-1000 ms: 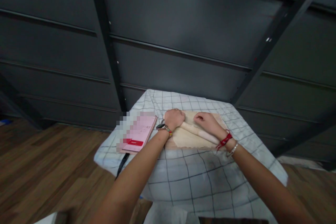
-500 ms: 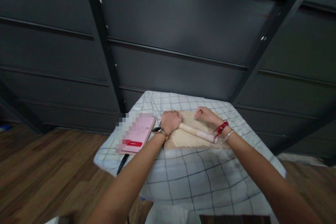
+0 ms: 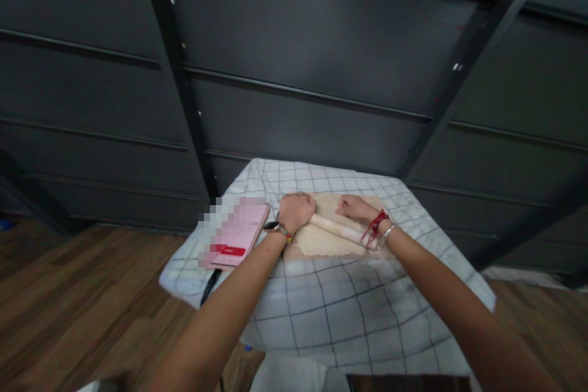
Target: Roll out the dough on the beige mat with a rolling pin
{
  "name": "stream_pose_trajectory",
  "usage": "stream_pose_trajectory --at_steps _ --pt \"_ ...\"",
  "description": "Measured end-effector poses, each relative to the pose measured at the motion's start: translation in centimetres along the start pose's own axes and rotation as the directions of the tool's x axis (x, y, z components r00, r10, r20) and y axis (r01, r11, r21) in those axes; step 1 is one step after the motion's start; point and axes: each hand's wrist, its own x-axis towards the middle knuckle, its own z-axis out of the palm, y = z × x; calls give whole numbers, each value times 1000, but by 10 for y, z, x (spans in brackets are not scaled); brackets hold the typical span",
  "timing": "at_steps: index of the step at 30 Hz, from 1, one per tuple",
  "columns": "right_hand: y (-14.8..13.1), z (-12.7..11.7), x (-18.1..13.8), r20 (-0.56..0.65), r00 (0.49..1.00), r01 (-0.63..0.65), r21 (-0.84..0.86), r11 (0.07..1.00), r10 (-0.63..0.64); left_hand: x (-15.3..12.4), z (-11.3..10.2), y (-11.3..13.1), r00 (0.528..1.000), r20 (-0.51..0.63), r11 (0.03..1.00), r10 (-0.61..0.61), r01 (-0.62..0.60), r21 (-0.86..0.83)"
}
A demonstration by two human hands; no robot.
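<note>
A thin, pale sheet of dough (image 3: 316,244) lies spread over a wooden board (image 3: 294,253). Across it, slanting down to the right, rests a light rolling pin (image 3: 342,230). My left hand (image 3: 297,211) is closed around the pin's left end. Just beyond the pin, low over the dough, is my right hand (image 3: 357,206), its fingers curled in and pressed together. Whatever those fingers may hold is hidden. The pin's right end lies by my right wrist, beneath the red string bracelet (image 3: 377,223).
A pink-screened phone (image 3: 241,233), partly blurred out, lies left of the board. A checked white cloth (image 3: 340,300) covers the small table. Dark metal panels (image 3: 303,122) rise behind it, and wooden flooring (image 3: 119,294) shows at both sides.
My right hand has shifted a little left and lower over the dough, nearer the pin. The left hand stays on the pin's end. The whole view has drifted slightly.
</note>
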Motion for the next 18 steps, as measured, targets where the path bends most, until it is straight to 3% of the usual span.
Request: stream_pose_trajectory --at_steps 7,18 --pt "6 -5 6 17 999 44 51 998 -45 0 0 0 1000 -3 1000 -2 2 -3" --pt "3 6 -8 -55 988 135 -104 985 -141 3 0 2 1000 -9 1000 -13 13 3"
